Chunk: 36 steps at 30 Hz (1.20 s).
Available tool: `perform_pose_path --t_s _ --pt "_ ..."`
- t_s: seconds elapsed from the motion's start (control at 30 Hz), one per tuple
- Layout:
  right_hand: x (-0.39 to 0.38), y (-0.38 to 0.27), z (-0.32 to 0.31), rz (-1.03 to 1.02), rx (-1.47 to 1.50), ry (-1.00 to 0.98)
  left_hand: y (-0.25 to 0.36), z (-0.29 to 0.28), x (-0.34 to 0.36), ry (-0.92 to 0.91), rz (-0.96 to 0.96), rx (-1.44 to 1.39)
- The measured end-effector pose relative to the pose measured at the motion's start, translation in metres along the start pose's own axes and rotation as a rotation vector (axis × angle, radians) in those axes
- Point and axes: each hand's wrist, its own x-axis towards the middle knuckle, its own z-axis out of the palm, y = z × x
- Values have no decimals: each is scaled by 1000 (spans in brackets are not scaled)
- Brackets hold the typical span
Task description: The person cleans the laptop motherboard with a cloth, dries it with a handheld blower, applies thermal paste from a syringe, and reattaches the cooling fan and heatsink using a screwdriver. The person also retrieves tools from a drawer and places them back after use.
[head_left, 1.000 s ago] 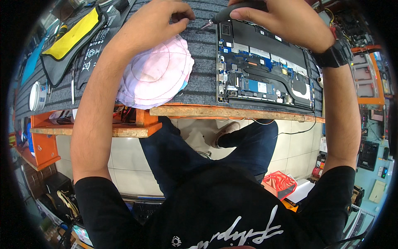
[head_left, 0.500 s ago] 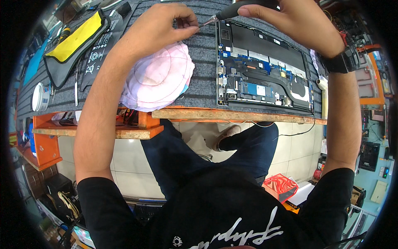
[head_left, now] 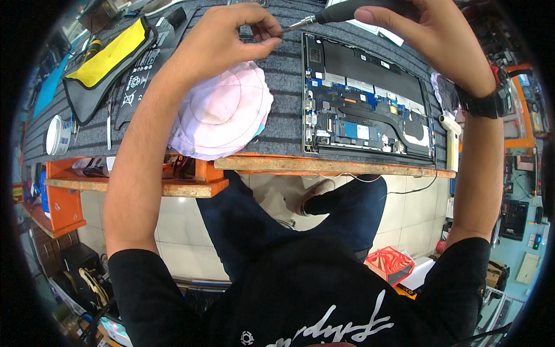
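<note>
My right hand (head_left: pixel 425 34) grips the dark handle of a screwdriver (head_left: pixel 346 11), whose metal shaft points left. At its tip, the thumb and fingers of my left hand (head_left: pixel 251 29) are pinched together; whatever they hold there is too small to make out. Both hands are raised over the far part of the bench. Below and to the right lies a laptop base (head_left: pixel 370 98) with its cover off, its battery, blue circuit board and fan exposed. A round pinkish-white cloth pad (head_left: pixel 222 113) lies under my left wrist.
On the grey ribbed bench mat (head_left: pixel 280 107) at left are a yellow-and-grey cloth (head_left: pixel 110 55), a loose black battery (head_left: pixel 134 84), thin metal tweezers (head_left: pixel 108 127) and a white tub (head_left: pixel 58 136). A cream-coloured tool (head_left: pixel 452 139) stands right of the laptop. The wooden bench edge (head_left: pixel 324 165) runs nearest me.
The screwdriver and my right hand have shifted slightly right, and its tip still meets my left fingertips. A white sheet now shows behind the screwdriver. The bench sits slightly lower in view.
</note>
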Motion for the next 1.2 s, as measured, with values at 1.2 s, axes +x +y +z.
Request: perform_pose_path --t_s 1.2 --pt "-47 28 -40 109 -46 -448 26 4 3 109 -40 -55"
